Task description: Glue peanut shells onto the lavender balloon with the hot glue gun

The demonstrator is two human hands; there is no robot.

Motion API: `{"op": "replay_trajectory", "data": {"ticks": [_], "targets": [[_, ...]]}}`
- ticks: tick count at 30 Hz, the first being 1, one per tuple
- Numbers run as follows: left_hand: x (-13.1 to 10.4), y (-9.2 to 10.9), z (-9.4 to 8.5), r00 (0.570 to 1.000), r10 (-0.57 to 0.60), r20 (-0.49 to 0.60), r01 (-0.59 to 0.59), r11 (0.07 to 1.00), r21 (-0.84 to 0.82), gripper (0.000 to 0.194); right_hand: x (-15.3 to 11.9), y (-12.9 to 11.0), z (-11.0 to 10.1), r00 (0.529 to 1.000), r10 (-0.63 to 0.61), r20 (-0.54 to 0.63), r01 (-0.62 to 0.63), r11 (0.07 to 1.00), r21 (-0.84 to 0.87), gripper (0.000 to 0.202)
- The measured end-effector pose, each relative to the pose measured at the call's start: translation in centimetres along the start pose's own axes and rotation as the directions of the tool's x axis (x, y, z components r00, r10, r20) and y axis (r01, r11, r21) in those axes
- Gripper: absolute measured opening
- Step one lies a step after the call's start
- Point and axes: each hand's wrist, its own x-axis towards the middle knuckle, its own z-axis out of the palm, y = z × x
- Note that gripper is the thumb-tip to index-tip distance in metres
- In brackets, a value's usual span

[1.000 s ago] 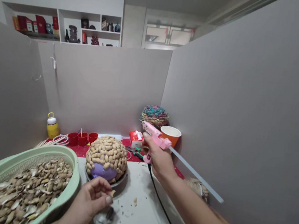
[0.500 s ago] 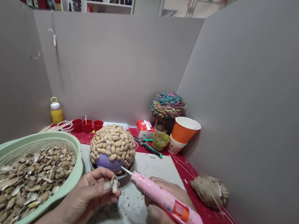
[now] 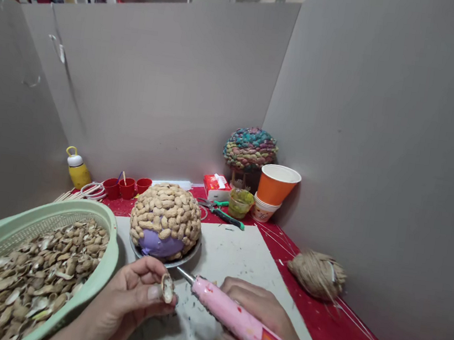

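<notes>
Between thumb and fingers, my left hand (image 3: 132,297) pinches a peanut shell half (image 3: 167,289), its pale hollow side facing up and to the right. My right hand (image 3: 262,314) is wrapped round a pink glue gun (image 3: 233,311). The metal nozzle points up and left, a short way from the shell. Just beyond both hands stands a dome covered with peanut shells (image 3: 167,209), resting in a shallow metal dish (image 3: 185,259). On its near side a patch of purple surface (image 3: 161,244) shows through.
A green colander (image 3: 113,244) full of peanut shells stands at left. Behind are red cups (image 3: 127,188), pliers (image 3: 227,217), a tissue pack (image 3: 216,187), a plastic tub (image 3: 240,203), an orange paper cup (image 3: 274,187) and a woven multicoloured dome (image 3: 250,149). Twine (image 3: 317,274) lies right, beside a grey partition.
The glue gun's nozzle has moved slightly left and down, away from the dome. My left hand has turned the shell a little and lowered it. The camera view has shifted.
</notes>
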Motion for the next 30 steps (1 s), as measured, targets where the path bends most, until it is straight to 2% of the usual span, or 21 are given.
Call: {"op": "replay_trajectory", "data": {"ticks": [9, 15, 25, 30], "targets": [[0.3, -0.6, -0.9, 0.999, 0.053, 0.005, -0.054, 0.994, 0.097, 0.022, -0.7, 0.3, 1.0, 0.997, -0.07, 0.022, 0.071, 0.994, -0.085, 0.025], [0.3, -0.7, -0.8, 0.996, 0.074, -0.038, -0.066, 0.981, 0.18, 0.025, -0.8, 0.4, 0.9, 0.997, -0.044, 0.056, 0.049, 0.993, -0.105, 0.022], [0.1, -0.6, -0.5, 0.996, 0.072, -0.054, -0.06, 0.979, 0.196, 0.026, -0.7, 1.0, 1.6, 0.992, -0.126, -0.007, 0.124, 0.985, -0.122, 0.031], [0.1, -0.8, -0.6, 0.996, 0.08, -0.043, -0.071, 0.979, 0.19, 0.026, -0.7, 1.3, 1.5, 0.99, -0.137, 0.019, 0.138, 0.977, -0.166, 0.034]]}}
